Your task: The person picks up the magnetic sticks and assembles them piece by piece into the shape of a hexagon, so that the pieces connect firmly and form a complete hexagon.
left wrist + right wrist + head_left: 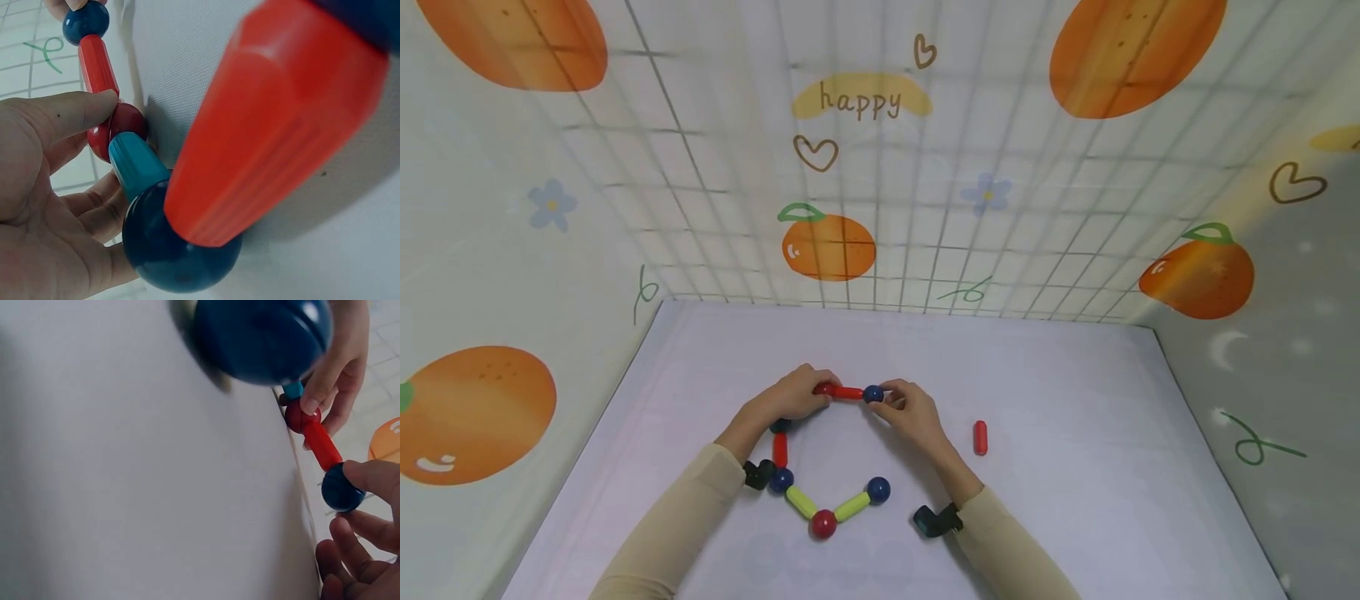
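Note:
My left hand (pixel 803 394) grips a red ball (pixel 132 120) between thumb and fingers at the far side of a chain of balls and rods. From that ball a red rod (pixel 848 392) reaches right to a blue ball (pixel 873 393), which my right hand (pixel 916 412) pinches with thumb and fingertips. A teal rod (pixel 139 164) joins the red ball to another blue ball (pixel 181 256). From there the chain runs nearer through a second red rod (pixel 780 450), a blue ball (pixel 782 480), two yellow-green rods (pixel 801 502) around a red ball (pixel 823 524), ending at a blue ball (pixel 878 490).
A loose red rod (pixel 981 437) lies on the white table (pixel 1060 392), right of my right hand. Dark wrist cameras (pixel 937 522) sit on both wrists. Printed cloth walls (pixel 880 183) stand at the back and sides.

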Demonstrator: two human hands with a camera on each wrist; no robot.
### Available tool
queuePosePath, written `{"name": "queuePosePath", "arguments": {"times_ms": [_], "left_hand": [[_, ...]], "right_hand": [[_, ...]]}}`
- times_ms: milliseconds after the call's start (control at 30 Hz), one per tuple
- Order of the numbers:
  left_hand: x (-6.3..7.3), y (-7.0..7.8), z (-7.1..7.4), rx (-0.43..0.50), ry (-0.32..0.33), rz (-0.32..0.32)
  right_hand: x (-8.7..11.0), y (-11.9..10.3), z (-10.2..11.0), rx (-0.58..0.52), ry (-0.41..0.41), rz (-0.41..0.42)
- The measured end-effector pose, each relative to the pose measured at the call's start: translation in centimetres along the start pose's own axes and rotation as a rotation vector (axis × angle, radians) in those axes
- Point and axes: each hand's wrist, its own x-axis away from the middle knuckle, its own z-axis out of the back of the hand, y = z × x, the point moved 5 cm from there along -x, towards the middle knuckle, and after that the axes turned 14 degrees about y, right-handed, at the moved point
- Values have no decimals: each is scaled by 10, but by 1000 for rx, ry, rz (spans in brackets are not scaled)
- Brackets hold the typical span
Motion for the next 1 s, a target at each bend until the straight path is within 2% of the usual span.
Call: {"name": "queuePosePath", "arguments": {"times_ms": [233,433,733,1000], "left_hand": [[3,2,1,9,7,0],[4,2,1,14,11,3],[6,9,-3,-44,0,31],[6,21,-3,-114,-23,9]], "right_hand": [[3,1,9,-32,-14,-3],[9,-1,22,-10,5,25],[21,-5,59,7,100,53],[35,8,94,24,165,6]]}}
